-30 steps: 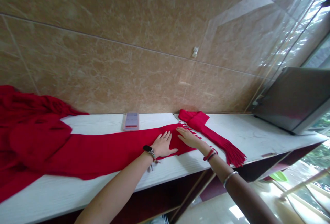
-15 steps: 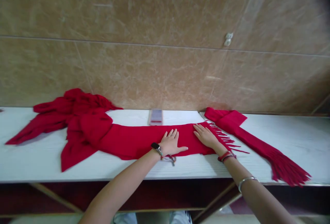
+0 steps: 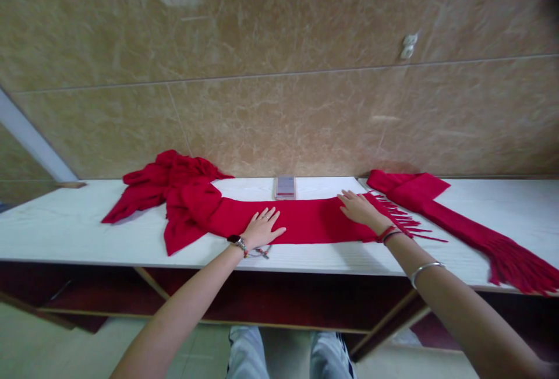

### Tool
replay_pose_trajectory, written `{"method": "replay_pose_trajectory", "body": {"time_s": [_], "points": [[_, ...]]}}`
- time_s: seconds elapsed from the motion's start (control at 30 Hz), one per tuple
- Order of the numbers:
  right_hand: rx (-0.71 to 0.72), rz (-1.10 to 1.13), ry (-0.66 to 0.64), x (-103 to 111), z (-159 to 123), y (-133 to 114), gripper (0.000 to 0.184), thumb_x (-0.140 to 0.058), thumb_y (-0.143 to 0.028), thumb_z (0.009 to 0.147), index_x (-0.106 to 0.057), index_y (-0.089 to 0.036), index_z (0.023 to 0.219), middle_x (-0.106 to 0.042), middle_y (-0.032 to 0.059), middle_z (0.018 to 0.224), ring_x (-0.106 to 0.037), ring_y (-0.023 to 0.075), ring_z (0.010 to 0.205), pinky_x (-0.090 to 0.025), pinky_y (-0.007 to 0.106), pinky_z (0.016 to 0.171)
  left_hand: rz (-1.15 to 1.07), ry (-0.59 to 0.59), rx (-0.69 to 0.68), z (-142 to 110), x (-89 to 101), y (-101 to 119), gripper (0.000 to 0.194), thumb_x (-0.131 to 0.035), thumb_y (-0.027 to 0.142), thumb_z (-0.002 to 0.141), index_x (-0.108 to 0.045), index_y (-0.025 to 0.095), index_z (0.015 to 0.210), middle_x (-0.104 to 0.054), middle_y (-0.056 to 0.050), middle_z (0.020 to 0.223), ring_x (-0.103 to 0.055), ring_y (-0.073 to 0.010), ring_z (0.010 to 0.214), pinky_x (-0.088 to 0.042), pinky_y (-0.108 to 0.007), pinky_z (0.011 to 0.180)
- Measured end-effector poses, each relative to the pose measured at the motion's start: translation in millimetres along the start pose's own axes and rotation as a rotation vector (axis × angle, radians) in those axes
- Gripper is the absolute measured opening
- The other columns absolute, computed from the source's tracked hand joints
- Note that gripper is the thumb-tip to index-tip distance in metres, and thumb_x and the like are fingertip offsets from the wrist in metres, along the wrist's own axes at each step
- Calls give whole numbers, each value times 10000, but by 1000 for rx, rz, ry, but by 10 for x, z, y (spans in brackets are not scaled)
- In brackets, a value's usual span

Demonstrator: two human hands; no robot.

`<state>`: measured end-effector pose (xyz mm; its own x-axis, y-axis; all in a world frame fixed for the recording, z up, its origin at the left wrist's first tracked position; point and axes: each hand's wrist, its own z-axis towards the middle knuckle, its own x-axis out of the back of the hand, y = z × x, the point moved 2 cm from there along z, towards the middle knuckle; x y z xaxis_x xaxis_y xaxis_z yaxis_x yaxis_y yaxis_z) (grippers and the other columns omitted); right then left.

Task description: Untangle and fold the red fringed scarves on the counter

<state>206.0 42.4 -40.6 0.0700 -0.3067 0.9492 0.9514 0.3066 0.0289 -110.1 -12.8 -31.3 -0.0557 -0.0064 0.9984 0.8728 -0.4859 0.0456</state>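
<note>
A red fringed scarf (image 3: 305, 222) lies along the white counter, its middle stretch flat and its left part bunched in a loose heap. My left hand (image 3: 261, 229) rests palm down on the flat stretch near the heap, fingers spread. Close to the fringed right end, my right hand (image 3: 358, 209) lies flat on the cloth with its fingers out. To the right, a second red scarf (image 3: 454, 216) is folded lengthwise and laid at a slant, its tassels at the counter's front edge.
A phone (image 3: 285, 187) lies on the white counter (image 3: 52, 222) against the tiled wall (image 3: 262, 117). A small white fixture (image 3: 409, 45) is on the wall. Dark red shelves (image 3: 288, 297) are under the counter, above my legs (image 3: 247, 353).
My left hand has slid left along the scarf toward the heap, while my right hand stays near the fringe. The camera view has turned left, showing more of the counter's left end.
</note>
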Motion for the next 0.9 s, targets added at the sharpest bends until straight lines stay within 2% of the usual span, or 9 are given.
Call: {"method": "replay_pose_trajectory", "body": {"time_s": [0.1, 0.17, 0.23, 0.37, 0.47, 0.57, 0.7, 0.8, 0.9], "points": [[232, 234, 18, 132, -11, -509, 425, -389, -278, 863, -472, -119, 1248, -475, 151, 1292, -432, 236, 1196, -359, 390, 1002, 2, 74, -11, 0, -42, -2, 621, -267, 557, 871, -317, 159, 1345, -269, -104, 1428, -216, -256, 1311, -204, -445, 1038], [390, 337, -36, 131, -106, -802, 442, -392, -327, 872, -447, -151, 1274, -471, 109, 1306, -416, 214, 1210, -362, 374, 1005, -6, 133, -35, -16, -33, 5, 552, -297, 506, 884, -368, 168, 1315, -328, -100, 1400, -261, -245, 1292, -231, -428, 1031], [445, 381, -57, 98, -230, -959, 433, -390, -342, 878, -464, -159, 1263, -465, 104, 1313, -395, 219, 1225, -335, 397, 1022, -18, 199, -110, -47, 11, 36, 478, -335, 442, 892, -424, 168, 1274, -404, -97, 1346, -325, -221, 1253, -267, -382, 1019], [389, 454, -33, 103, -419, -925, 402, -389, -317, 883, -492, -155, 1237, -497, 110, 1280, -408, 209, 1214, -328, 388, 1026, 2, 216, -368, -126, 121, 152, 435, -444, 437, 854, -509, 168, 1190, -536, -79, 1155, -481, -183, 1075, -362, -293, 938], [405, 473, -46, 211, -506, -841, 399, -451, -328, 858, -509, -166, 1218, -544, 103, 1226, -468, 206, 1156, -377, 363, 986, 128, 176, -465, -164, 167, 228, 437, -452, 476, 842, -544, 178, 1148, -560, -71, 1086, -520, -196, 995, -414, -298, 855], [481, 407, -75, 348, -579, -844, 366, -491, -307, 834, -548, -181, 1173, -589, 100, 1158, -536, 205, 1063, -436, 340, 912, 258, 158, -498, -184, 216, 282, 387, -410, 429, 875, -530, 195, 1159, -567, -64, 1065, -539, -197, 959, -446, -277, 738], [513, 204, -79, 464, -610, -925, 354, -425, -137, 829, -562, -173, 1154, -633, 103, 1057, -587, 186, 946, -468, 302, 815, 357, 99, -498, -181, 329, 333, 370, -450, 226, 851, -457, 237, 1221, -577, -44, 1016, -578, -167, 819, -426, -231, 582], [519, 94, -64, 470, -588, -991, 388, -396, -71, 817, -553, -163, 1159, -645, 101, 1003, -592, 180, 899, -462, 285, 779, 397, 57, -475, -163, 386, 370, 466, -452, 77, 792, -441, 245, 1226, -583, -40, 970, -585, -153, 768, -407, -218, 545], [460, 45, -5, 432, -570, -1029, 331, -417, -88, 820, -589, -152, 1096, -649, 103, 953, -589, 184, 869, -450, 279, 758, 387, 109, -430, -167, 381, 407, 352, -445, 84, 809, -505, 216, 1130, -582, -44, 943, -582, -159, 779, -415, -223, 548]]}}
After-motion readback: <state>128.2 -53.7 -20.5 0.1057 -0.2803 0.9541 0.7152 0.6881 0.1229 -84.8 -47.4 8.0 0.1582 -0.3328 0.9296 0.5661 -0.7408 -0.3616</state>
